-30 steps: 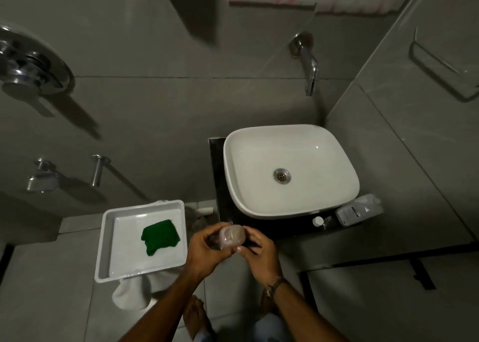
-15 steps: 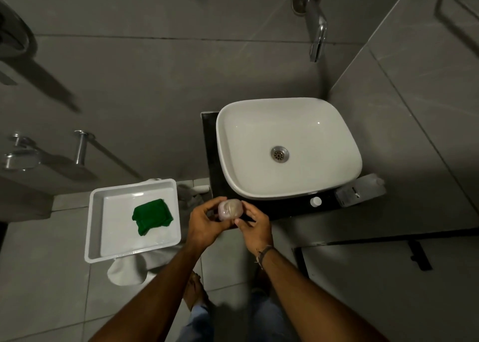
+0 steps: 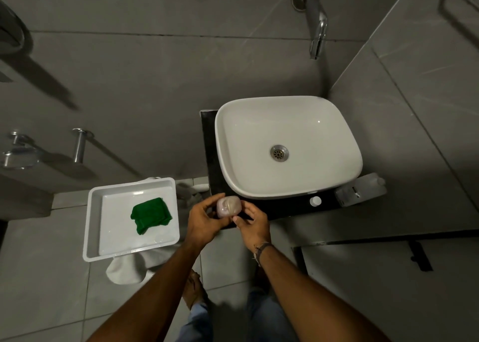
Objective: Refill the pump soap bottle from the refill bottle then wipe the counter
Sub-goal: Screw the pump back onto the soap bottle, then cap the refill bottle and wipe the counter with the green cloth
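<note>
The small translucent pinkish pump soap bottle (image 3: 228,206) is held between both hands over the front left corner of the dark counter (image 3: 274,208). My left hand (image 3: 204,220) wraps its left side and my right hand (image 3: 252,225) presses its right side with the fingertips. I see only one rounded end of the bottle; its pump is not visible. The clear refill bottle (image 3: 360,190) lies on its side on the counter at the sink's right front corner. A small white cap (image 3: 315,201) sits on the counter beside it. A folded green cloth (image 3: 151,214) lies in a white tray (image 3: 93,227).
A white basin sink (image 3: 337,176) fills most of the counter, with a wall spout (image 3: 317,23) above it. The tray stands on a white stool at the left, over the tiled floor. Grey tiled walls close in behind and on the right.
Both hands have stayed closed around the soap bottle and moved slightly toward the counter edge. The view has tilted down, so the sink and tray sit higher in frame.
</note>
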A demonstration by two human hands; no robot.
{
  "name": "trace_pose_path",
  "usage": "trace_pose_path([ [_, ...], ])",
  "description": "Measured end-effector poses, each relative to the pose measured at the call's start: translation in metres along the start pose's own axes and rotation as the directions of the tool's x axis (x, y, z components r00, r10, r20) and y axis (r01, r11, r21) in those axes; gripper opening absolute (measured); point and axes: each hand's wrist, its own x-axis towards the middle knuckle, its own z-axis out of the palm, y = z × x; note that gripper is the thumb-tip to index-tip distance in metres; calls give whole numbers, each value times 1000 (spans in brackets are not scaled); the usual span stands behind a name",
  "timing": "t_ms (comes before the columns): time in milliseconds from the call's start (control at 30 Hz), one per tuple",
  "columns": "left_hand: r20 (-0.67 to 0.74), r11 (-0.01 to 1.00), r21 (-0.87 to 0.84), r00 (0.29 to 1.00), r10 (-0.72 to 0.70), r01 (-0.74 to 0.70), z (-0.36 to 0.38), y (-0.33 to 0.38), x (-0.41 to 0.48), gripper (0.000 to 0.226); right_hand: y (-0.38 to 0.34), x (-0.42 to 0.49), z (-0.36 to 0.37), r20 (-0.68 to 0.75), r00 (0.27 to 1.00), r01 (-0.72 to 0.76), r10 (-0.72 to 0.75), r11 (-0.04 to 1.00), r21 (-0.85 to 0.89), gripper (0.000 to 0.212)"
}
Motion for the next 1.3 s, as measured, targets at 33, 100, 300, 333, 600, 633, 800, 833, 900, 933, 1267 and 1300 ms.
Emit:
trace_pose_path([
  [33,5,1000,8,1000,-8,8,0,1,-1,82,0,-1,-1,3,1000,-5,5,1000,9,57],
  [100,16,999,26,999,-32,32,-2,2,-4,100,0,-2,-4,0,999,-35,35,999,35,62],
  [300,-121,971,142,977,-176,193,5,-7,-63,99,17,-21,-43,-48,995,-83,84,996,26,61],
  [333,-168,959,186,969,-182,212,9,-10,-77,86,22,-26,-54,-75,992,-101,103,994,29,61],
  [600,138,912,403,980,-145,78,102,39,-87,47,40,-33,-161,-368,906,-174,209,977,125,58],
  [633,169,907,421,981,-99,18,120,50,-79,46,39,-29,-175,-410,886,-166,216,974,153,59],
  [800,286,840,496,955,82,-221,205,89,-31,55,27,3,-238,-606,768,-105,208,974,201,72],
  [833,304,821,515,948,94,-247,220,92,-23,57,25,11,-250,-626,752,-97,206,974,205,76],
  [900,346,776,551,930,122,-307,248,93,-9,57,20,27,-268,-653,733,-67,193,975,212,84],
  [933,369,751,567,920,134,-337,259,91,-4,57,16,33,-274,-667,724,-42,175,977,211,88],
  [1267,308,451,834,947,95,-317,322,65,14,66,21,81,-297,-650,753,32,107,980,198,92],
  [1300,294,431,848,951,99,-307,324,63,16,66,22,85,-298,-642,760,36,104,979,201,90],
])
